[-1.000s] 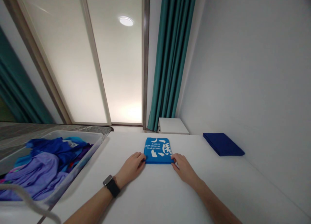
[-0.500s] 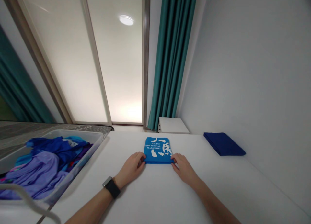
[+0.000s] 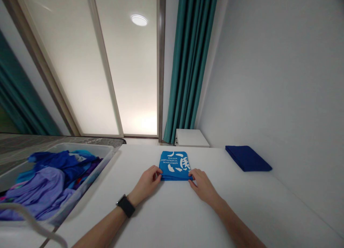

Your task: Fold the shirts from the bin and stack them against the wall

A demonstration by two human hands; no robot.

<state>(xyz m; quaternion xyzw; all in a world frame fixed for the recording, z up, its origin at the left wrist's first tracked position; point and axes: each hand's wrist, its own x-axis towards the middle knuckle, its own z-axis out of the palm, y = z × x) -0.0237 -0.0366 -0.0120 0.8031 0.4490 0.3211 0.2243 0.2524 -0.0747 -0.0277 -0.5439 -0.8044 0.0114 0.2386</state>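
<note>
A: Head view, and we're straight to the middle of the white table (image 3: 172, 215)! What have the hands got?

B: The folded blue cloth (image 3: 175, 165), lying flat with its white lettering up. The left hand (image 3: 146, 183) pinches the near left corner between thumb and fingers, a dark watch (image 3: 125, 206) on that wrist.

A: And across from it?

B: The right hand (image 3: 202, 185) matches it, thumb and fingers closed on the near right corner. Look at that near edge: the layers show, slightly parted!

A: What's out on the right?

B: A navy folded cloth (image 3: 247, 158), on the tabletop beside the wall (image 3: 282, 79), well apart from the right hand.

A: Over to the left side!

B: There's a translucent bin (image 3: 109, 151), loaded with rumpled clothes: a lilac garment (image 3: 44, 190) nearest, a deep blue garment (image 3: 63, 165) behind it. A blurred pale loop (image 3: 29, 219) cuts across the bottom corner; I can't tell what it is.

A: And beyond the far edge?

B: A small white cabinet (image 3: 191, 137), right by the teal curtain (image 3: 190, 68)!
</note>
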